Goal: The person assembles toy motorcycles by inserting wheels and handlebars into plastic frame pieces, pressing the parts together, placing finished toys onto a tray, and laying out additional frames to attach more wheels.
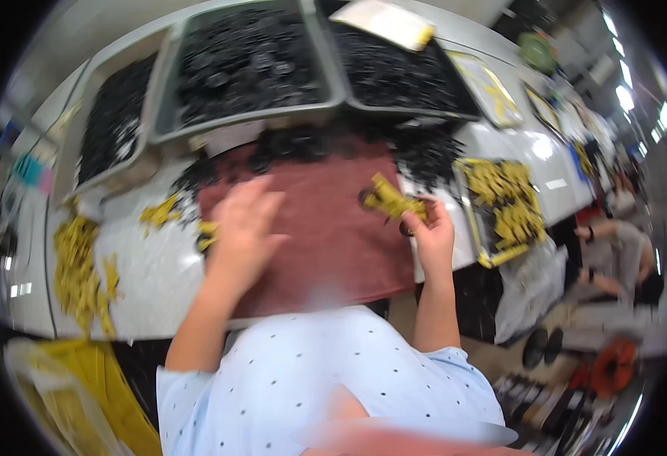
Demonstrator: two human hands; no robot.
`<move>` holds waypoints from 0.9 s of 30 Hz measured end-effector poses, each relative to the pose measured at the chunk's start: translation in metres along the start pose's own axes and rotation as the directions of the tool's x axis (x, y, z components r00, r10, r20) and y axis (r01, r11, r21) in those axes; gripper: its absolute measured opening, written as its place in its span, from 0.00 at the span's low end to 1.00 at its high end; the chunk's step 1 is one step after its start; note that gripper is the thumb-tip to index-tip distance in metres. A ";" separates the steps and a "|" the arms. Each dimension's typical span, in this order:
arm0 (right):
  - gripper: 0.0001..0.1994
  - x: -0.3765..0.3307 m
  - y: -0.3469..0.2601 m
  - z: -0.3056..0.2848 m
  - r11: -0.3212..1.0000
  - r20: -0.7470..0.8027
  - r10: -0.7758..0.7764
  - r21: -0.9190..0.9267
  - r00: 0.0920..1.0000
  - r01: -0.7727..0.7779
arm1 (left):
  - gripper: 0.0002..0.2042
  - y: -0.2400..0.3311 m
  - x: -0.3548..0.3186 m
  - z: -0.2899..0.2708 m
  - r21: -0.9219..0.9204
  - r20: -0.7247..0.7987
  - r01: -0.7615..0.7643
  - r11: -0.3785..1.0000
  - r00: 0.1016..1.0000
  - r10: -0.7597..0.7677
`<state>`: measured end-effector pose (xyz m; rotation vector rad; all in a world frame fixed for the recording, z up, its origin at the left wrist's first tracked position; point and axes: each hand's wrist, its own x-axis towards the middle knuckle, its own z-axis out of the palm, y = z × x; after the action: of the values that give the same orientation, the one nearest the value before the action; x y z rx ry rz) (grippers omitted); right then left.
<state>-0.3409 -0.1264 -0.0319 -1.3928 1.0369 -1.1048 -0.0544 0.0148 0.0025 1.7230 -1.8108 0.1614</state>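
Pinched in my right hand [434,234], over the right side of the maroon cloth [326,251], is a yellow toy vehicle [390,199] with small black wheels. My left hand [244,224], a little blurred, hovers over the cloth's left part with fingers stretched out and thumb apart, seemingly holding nothing. Just beside it, partly hidden by it, lies another yellow piece [207,235] with a black wheel. Loose black parts [295,144] lie along the cloth's far edge.
Bins of black parts [246,68] line the back. Yellow pieces [79,262] are heaped at left; a yellow-rimmed tray [501,201] of yellow vehicles stands at right. A clear plastic bag [531,289] hangs at the table's right edge. Another person [614,258] is farther right.
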 end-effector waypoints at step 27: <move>0.21 -0.001 0.037 -0.141 0.481 -0.700 -0.606 -0.701 0.377 -0.527 | 0.34 -0.031 -0.035 0.013 0.224 0.142 0.346 0.911 0.913 -0.381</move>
<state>-0.4801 -0.1576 -0.0621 -1.4567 2.8711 -1.5357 -0.0319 0.0346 -0.0355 2.2495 -1.5993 0.0227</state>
